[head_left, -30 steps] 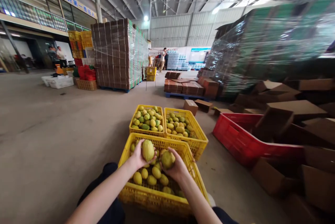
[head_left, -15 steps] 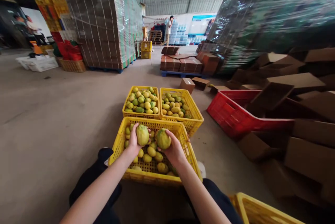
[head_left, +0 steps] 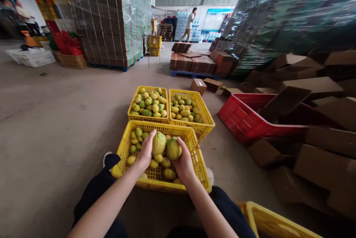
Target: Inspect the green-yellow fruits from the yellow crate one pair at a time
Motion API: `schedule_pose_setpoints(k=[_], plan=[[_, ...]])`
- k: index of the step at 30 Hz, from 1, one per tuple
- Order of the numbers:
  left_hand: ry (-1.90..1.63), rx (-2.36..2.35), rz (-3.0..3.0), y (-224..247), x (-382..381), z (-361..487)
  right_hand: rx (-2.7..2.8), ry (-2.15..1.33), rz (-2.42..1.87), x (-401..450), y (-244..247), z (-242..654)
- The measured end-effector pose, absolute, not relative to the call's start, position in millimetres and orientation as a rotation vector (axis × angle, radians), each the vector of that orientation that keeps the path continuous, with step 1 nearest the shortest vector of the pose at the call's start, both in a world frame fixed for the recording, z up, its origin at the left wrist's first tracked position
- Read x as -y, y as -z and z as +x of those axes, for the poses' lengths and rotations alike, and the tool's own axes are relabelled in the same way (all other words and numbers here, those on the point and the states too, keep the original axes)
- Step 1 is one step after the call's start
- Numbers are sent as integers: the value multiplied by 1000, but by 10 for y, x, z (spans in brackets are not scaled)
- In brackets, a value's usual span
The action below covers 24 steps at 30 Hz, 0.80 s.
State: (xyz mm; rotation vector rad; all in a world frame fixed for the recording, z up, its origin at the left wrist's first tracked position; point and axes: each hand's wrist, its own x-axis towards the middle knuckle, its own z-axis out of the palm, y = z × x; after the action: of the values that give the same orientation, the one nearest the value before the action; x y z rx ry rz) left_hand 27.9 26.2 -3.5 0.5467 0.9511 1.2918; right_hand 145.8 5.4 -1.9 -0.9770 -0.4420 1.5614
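My left hand (head_left: 147, 151) is closed around a yellow-green fruit (head_left: 159, 143) above the near yellow crate (head_left: 161, 185). A darker green fruit (head_left: 173, 148) sits in my right hand (head_left: 184, 161), its fingers curled round the far side and underneath. The two fruits are side by side, almost touching. Below them, several smaller yellow and green fruits (head_left: 169, 174) lie loosely in the crate, with part of its slotted bottom showing. My hands hide some of the fruits.
Two yellow crates of fruit, left (head_left: 148, 119) and right (head_left: 206, 122), adjoin the near crate's far side. A red crate (head_left: 241, 122) and cardboard boxes (head_left: 319, 164) lie right. Another yellow crate (head_left: 274, 219) stands near right. A person (head_left: 190, 25) is in the background.
My left hand has moved right with its fruit, bringing it closer to the one in my right hand. More fruits at the crate's left now show. The background person has moved right.
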Motion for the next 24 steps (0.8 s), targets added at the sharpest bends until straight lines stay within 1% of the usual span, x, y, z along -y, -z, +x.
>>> schedule_pose_setpoints(k=[4, 9, 13, 16, 20, 24], plan=[[-1305, -919, 587, -43, -278, 257, 516, -1606, -901, -55, -48, 1462], [-1159, -867, 237, -113, -296, 221, 477, -1696, -838, -57, -87, 1495], [-1095, -755, 105, -111, -303, 226, 314, -1599, -924, -72, -123, 1542], [-1120, -701, 68, -78, -317, 237, 271, -1527, -976, -112, -120, 1554], [-1089, -614, 16, -52, -329, 227, 355, -1535, -957, -173, -59, 1551], [-1087, -626, 55, -84, -303, 194, 266, -1594, -946, -152, -55, 1546]])
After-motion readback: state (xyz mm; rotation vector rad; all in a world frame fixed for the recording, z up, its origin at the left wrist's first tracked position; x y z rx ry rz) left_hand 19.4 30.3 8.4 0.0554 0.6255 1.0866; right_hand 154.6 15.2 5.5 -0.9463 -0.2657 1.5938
